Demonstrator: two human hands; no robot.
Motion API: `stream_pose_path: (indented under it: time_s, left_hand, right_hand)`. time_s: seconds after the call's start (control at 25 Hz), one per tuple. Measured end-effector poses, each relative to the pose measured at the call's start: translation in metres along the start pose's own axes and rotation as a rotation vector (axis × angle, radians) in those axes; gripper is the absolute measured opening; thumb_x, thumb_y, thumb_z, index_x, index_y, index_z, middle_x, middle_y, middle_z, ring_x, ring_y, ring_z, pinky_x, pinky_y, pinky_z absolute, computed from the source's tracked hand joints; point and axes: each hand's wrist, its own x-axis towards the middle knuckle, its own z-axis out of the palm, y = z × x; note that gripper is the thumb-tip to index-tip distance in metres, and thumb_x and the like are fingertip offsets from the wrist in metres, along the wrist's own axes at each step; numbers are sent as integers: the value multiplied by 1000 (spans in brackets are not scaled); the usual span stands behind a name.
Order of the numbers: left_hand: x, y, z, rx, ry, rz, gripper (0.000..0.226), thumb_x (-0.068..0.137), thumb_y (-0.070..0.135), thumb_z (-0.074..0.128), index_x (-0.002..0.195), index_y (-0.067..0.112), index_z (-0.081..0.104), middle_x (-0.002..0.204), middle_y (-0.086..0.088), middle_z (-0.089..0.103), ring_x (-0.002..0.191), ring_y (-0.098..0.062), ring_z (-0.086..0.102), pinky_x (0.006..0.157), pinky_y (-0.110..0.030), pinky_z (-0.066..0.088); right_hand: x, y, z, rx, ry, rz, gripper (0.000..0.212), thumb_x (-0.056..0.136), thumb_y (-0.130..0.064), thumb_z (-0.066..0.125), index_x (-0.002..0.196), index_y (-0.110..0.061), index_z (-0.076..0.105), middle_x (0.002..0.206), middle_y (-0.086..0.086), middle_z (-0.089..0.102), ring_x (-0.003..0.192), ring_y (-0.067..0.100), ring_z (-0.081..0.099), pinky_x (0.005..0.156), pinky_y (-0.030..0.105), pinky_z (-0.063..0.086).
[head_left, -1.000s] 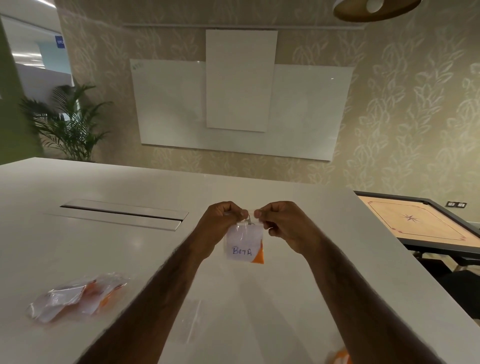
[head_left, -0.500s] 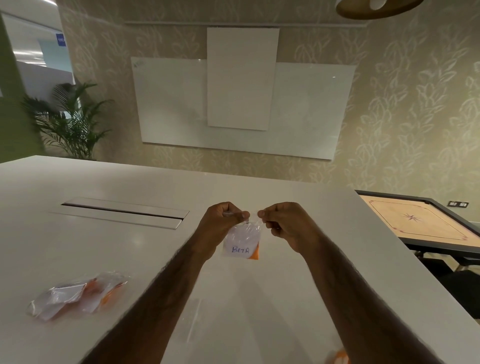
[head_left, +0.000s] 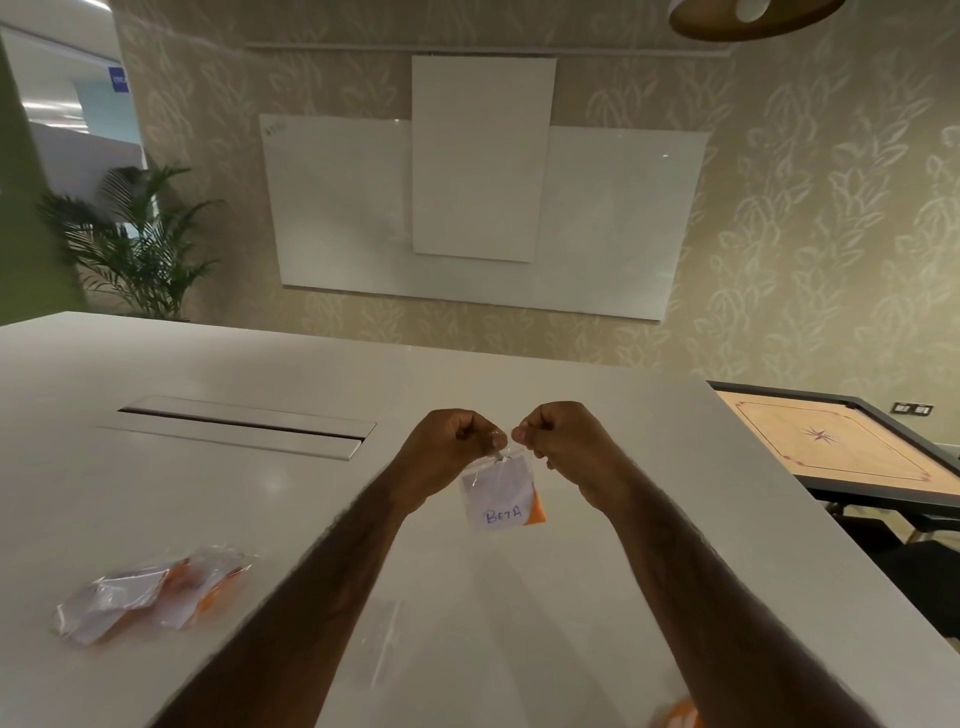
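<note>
While the small bag (head_left: 501, 499) marked "BETA" hangs in the air above the counter (head_left: 208, 493), the left hand (head_left: 452, 447) and the right hand (head_left: 558, 447) pinch its top edge. Each grip is closed, with the thumb against curled fingers. Compared with half a second ago, the two grips are now closer together, almost touching at the middle of the top edge. The bag was puffed and a little turned then, and it now hangs flat with the label facing the camera. An orange piece shows at its lower right corner. I judge that the person is pressing the seal of the bag shut and that this step is nearly finished. Whether the strip is fully closed I cannot tell, because the fingers hide it. A pile of similar bags (head_left: 150, 592) lies on the left of the counter, well apart, so this one probably goes there next. One empty clear bag (head_left: 382, 639) lies between the forearms.
</note>
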Motion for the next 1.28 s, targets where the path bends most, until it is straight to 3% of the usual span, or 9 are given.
stream_pose_path:
  time_s: [0.08,0.2,0.52,0.72,0.88,0.96,1.08,1.16,1.28]
  left_hand:
    - [1,2,2,55,26,31,15,89,12,69,82,19,79,82,8,77,76,-2,70,67,-9,49]
    - [4,3,-3,101,19,32,18,88,16,73,75,27,78,77,10,77,72,-2,69,63,-7,48]
    - [2,-6,-27,215,-37,20,11,85,21,79,75,26,78,76,14,76,65,6,65,58,-6,45]
    - [-4,-11,-39,244,-38,21,30,87,0,59,76,21,78,82,8,77,66,1,62,65,-15,50]
    - [-12,-20,-34,45,2,-38,28,100,5,52,80,14,69,81,9,73,75,-8,64,72,-23,56]
    - [-16,-23,-32,-147,16,-82,22,103,13,53,85,10,65,84,3,71,78,-16,65,70,-27,58]
    - [-25,-24,-30,-320,127,-225,26,103,28,56,94,5,64,91,-5,78,78,-20,73,61,-27,56]
    - [-31,-28,-34,-358,211,-316,33,101,36,57,99,4,65,95,-8,78,83,-24,76,62,-31,56]
    - [-48,-34,-50,-363,209,-363,31,97,34,66,107,5,68,102,-11,77,89,-28,76,67,-33,58]
  right_hand:
    - [-2,-2,2,-23,8,-9,16,90,-15,71,75,-10,70,59,-12,64,58,4,57,52,16,42]
    - [-4,-2,5,-14,42,5,16,90,-16,72,78,-4,70,67,-4,64,61,7,56,57,21,43]
    - [-5,5,11,-17,141,16,17,91,-15,70,80,-3,68,71,-3,63,64,9,55,58,23,43]
    - [-3,12,6,28,173,23,19,90,-14,69,79,0,65,69,-5,63,60,7,54,57,23,44]
    - [-4,16,7,227,81,47,17,94,-11,63,86,5,64,72,2,61,68,14,57,72,37,59]
    - [-7,18,13,321,12,44,16,97,-10,58,91,3,64,75,6,61,70,16,60,71,41,63]
    - [-9,15,27,387,-39,74,13,98,-8,54,93,0,63,82,10,68,70,20,67,61,35,59]
    - [-9,11,42,408,-24,107,12,98,-9,55,95,1,62,86,12,71,68,23,69,58,33,58]
    - [-9,10,67,471,-13,152,15,99,-12,57,95,1,62,86,11,73,69,24,70,55,29,56]
